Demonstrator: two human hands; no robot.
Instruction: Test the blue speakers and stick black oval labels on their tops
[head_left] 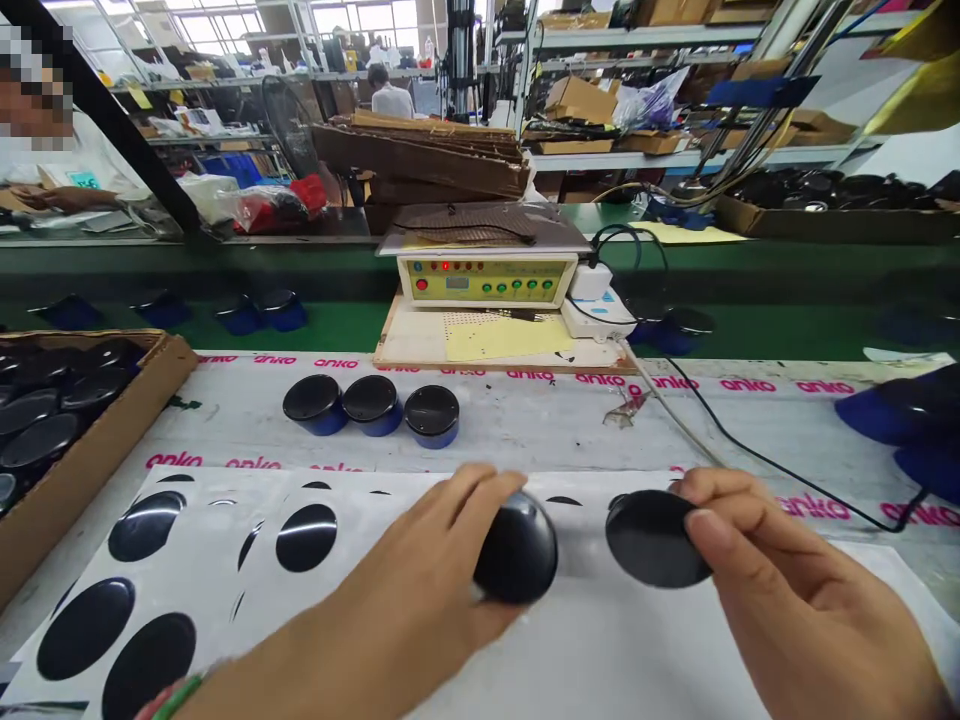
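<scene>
My left hand point(442, 560) grips a round black part with a glossy domed face point(519, 550), tilted to the right. Between the thumb and fingers of my right hand point(787, 590) is a thin flat black disc point(656, 540), held by its right edge. A gap separates the disc from the domed part. Below both hands lies a white sheet point(600, 650) with black discs point(306, 537) on its left part. Beyond my left hand stand three black-topped blue round parts point(433, 415) in a row.
A cardboard box point(112, 430) of black round parts is at the left. A control box point(487, 282) with buttons sits on a wooden board at the back. Cables point(750, 455) run across the right side. More blue and black parts point(900, 410) lie at the right edge.
</scene>
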